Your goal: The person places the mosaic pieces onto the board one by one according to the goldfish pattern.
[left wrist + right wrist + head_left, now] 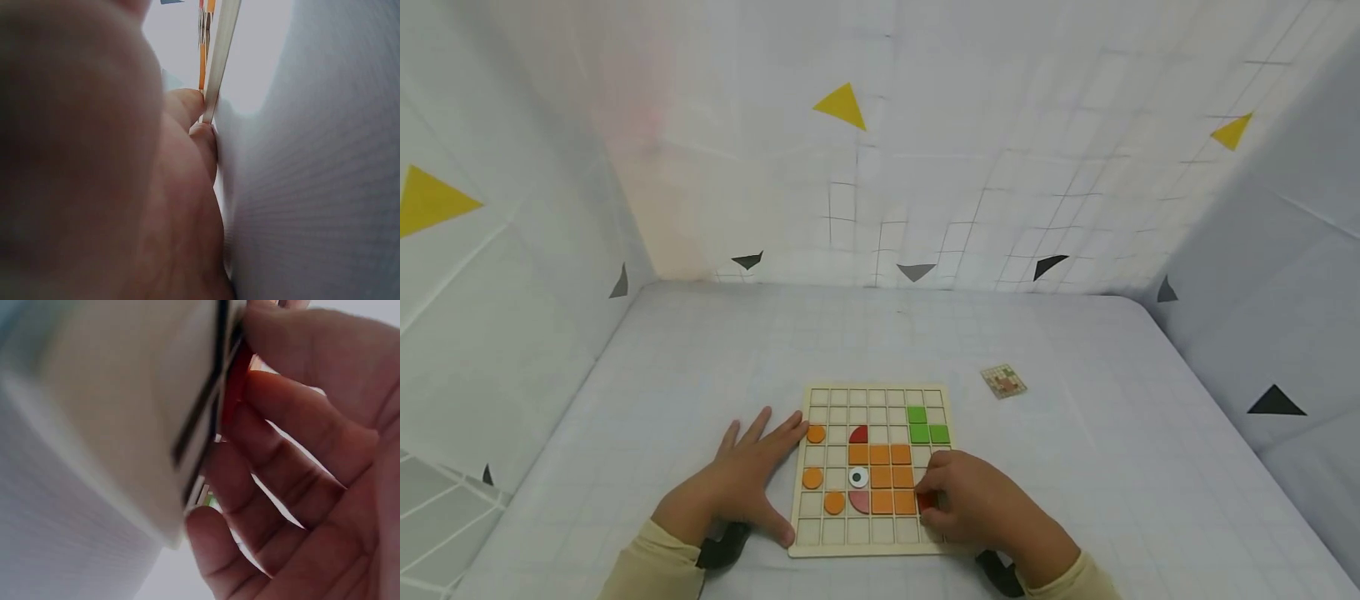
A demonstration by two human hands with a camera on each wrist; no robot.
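A wooden grid board (835,552) lies on the white-covered table. My left hand (741,477) has its fingers spread, with the thumb and a fingertip touching the board's left edge. At the lower right of the grid my right hand (981,502) pinches a red tile (236,381) between thumb and fingers. Its full shape is hidden by the fingers. Orange square tiles (882,477) fill a block beside it, with a white eye tile (858,477), a pink rounded tile (860,501) and a dark red rounded tile (859,434) alongside.
Three orange round tiles (812,477) sit in the left columns of the grid. Three green square tiles (918,432) sit at its upper right. A small pattern card (1003,381) lies beyond the board to the right. White cloth walls surround the table.
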